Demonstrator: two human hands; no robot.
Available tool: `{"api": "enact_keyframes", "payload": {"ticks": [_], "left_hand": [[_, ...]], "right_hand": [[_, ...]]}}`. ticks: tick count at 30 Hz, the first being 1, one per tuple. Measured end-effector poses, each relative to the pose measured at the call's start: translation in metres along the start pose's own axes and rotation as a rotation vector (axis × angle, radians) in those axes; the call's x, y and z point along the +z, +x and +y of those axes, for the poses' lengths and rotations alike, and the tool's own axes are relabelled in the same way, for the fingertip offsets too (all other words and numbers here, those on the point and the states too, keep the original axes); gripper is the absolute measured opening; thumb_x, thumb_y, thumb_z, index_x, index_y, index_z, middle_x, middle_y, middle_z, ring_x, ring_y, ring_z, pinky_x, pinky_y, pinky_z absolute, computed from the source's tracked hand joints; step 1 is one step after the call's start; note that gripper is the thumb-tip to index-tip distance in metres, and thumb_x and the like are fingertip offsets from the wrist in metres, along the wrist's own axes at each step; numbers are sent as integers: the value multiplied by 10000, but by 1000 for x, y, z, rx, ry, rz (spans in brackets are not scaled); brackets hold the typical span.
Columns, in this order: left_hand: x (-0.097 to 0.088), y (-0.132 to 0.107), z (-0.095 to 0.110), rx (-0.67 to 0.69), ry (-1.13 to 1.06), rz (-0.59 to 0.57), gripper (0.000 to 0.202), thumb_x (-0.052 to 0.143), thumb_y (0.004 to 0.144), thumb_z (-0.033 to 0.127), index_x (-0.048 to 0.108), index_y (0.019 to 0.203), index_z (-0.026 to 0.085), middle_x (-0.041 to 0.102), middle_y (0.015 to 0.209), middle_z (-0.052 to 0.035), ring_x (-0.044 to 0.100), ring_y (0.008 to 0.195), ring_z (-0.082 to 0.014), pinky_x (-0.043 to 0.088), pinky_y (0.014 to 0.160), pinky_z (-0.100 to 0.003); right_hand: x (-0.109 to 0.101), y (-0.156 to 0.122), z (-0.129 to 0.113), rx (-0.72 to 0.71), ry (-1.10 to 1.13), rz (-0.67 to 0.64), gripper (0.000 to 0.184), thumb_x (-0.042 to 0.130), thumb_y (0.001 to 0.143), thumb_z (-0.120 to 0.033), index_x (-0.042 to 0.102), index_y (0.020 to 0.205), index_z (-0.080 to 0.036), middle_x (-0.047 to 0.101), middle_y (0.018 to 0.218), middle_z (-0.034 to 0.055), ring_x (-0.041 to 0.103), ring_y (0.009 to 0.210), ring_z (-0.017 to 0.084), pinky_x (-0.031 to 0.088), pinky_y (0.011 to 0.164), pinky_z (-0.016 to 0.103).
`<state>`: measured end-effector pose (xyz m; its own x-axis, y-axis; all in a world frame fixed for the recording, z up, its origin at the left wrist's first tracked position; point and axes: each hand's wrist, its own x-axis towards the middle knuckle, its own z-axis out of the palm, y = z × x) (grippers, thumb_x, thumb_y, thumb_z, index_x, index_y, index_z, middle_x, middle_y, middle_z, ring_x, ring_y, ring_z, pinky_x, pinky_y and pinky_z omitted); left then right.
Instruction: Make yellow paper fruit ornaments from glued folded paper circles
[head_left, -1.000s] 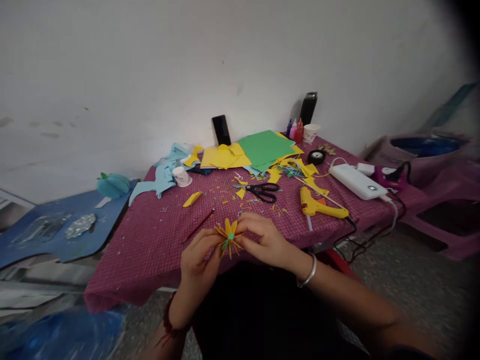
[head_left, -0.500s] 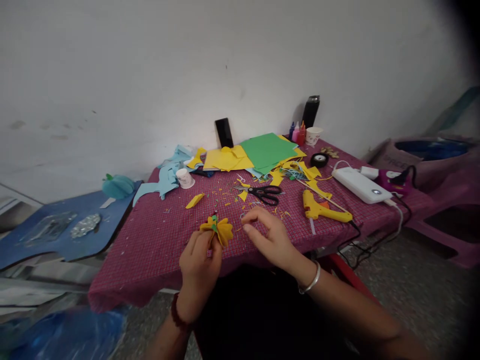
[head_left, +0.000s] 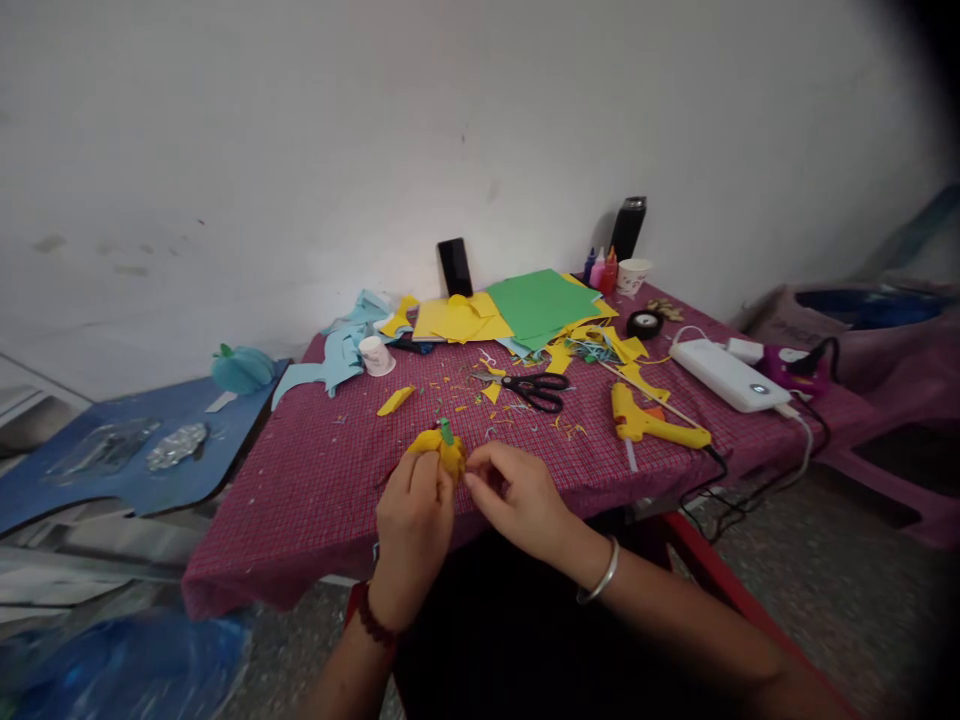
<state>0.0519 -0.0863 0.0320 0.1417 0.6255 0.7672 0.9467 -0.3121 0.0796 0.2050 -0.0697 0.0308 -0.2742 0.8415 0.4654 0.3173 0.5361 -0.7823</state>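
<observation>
A small yellow paper flower (head_left: 439,446) with a green centre is held over the near edge of the red checked table (head_left: 315,490). My left hand (head_left: 414,530) is closed round it from below, fingers bunching the petals upward. My right hand (head_left: 517,498) pinches at the flower's right side with thumb and forefinger. A silver bangle sits on the right wrist and a red thread band on the left wrist.
Black scissors (head_left: 536,388), a yellow glue gun (head_left: 649,420) with its cord, a white power bank (head_left: 724,374), a tape roll (head_left: 643,322), green and yellow paper sheets (head_left: 536,300), paper cups, glue bottles and a dark phone (head_left: 455,266) lie on the table. Blue board (head_left: 112,450) at left.
The flower's petals went from spread flat to bunched upward in my left hand. My right hand let go for a moment, then came back to pinch its side.
</observation>
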Motion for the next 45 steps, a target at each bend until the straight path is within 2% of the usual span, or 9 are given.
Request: {"api": "enact_keyframes", "payload": {"ticks": [7, 11, 13, 15, 19, 28, 35, 41, 45], "left_hand": [[-4, -5, 14, 65, -61, -88, 136, 490, 909, 81, 610, 956, 125, 644, 885, -93, 636, 857, -202, 529, 790, -324], [-28, -1, 15, 77, -298, 22, 198, 606, 865, 108, 610, 1059, 148, 655, 907, -58, 635, 827, -161, 533, 745, -270], [-43, 7, 6, -55, -424, 118, 155, 648, 830, 109, 635, 966, 183, 628, 809, -8, 600, 712, -119, 498, 635, -221], [-53, 20, -6, -277, -541, 86, 90, 641, 838, 152, 647, 915, 198, 613, 772, 8, 579, 667, -105, 467, 582, -206], [-48, 48, -22, -468, -882, -209, 199, 678, 784, 259, 648, 966, 185, 668, 822, -17, 622, 677, -121, 513, 600, -232], [-28, 71, -14, -397, -879, -451, 187, 657, 755, 335, 641, 695, 158, 619, 614, -1, 538, 543, -110, 437, 500, -224], [-33, 68, -21, -227, -824, -434, 107, 614, 798, 227, 677, 725, 180, 637, 661, -6, 553, 588, -115, 446, 538, -234], [-37, 57, -25, 12, -639, -278, 76, 645, 804, 177, 708, 842, 199, 656, 820, -37, 578, 668, -118, 448, 541, -220], [-37, 46, -23, -106, -704, -247, 198, 661, 805, 195, 672, 1003, 192, 653, 805, -24, 591, 645, -112, 454, 532, -210]], "right_hand": [[8, 13, 13, 49, 56, -41, 154, 553, 864, -204, 535, 712, -190, 523, 670, -24, 473, 629, 126, 329, 592, 256], [3, 27, 24, 71, 307, -60, 190, 513, 864, -251, 488, 686, -190, 463, 655, -27, 424, 622, 124, 338, 576, 243], [-3, 32, 27, 77, 372, -121, 181, 513, 861, -282, 496, 708, -187, 464, 650, -31, 422, 604, 117, 349, 559, 233], [-10, 36, 26, 68, 398, -172, 175, 515, 855, -284, 505, 712, -184, 468, 654, -32, 426, 596, 111, 354, 557, 228], [-18, 38, 18, 22, 323, -219, 173, 524, 836, -235, 491, 674, -184, 445, 649, -39, 404, 597, 105, 315, 557, 225], [-28, 34, 2, -116, 49, -269, 154, 491, 784, -106, 456, 658, -187, 455, 635, -43, 417, 595, 108, 272, 568, 244], [-32, 33, -2, -100, 52, -252, 172, 494, 805, -127, 453, 649, -188, 458, 637, -43, 417, 598, 105, 280, 576, 242], [-31, 32, -2, -72, 77, -227, 162, 502, 834, -162, 500, 673, -184, 491, 654, -34, 440, 605, 110, 300, 575, 242], [-32, 31, -4, -101, 58, -199, 181, 504, 849, -172, 496, 669, -185, 505, 665, -26, 459, 620, 116, 318, 588, 246]]}}
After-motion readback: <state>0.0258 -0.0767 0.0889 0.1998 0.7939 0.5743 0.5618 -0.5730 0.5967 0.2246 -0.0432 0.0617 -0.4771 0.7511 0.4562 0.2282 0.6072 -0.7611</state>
